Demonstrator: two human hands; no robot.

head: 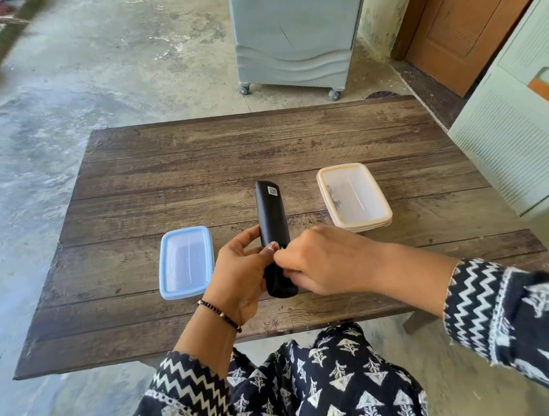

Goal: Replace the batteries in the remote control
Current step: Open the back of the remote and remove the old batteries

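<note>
Left hand (239,273) fingers curl round the black remote control (272,228), back side up, thumb on its rear face. Right hand (320,260) fingers, bent, pinch at the remote's lower back; exact contact hidden. Remote is held just above the counter (192,155). Blue-lidded box (186,262) lies left of the fingers; beige-lidded box (354,197) right, beyond.

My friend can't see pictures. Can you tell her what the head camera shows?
A person's left hand grips a black remote control, back side up, while the right hand works at its back with its fingertips. They are over a wooden table, between a blue-lidded box and an orange-lidded box.
</note>
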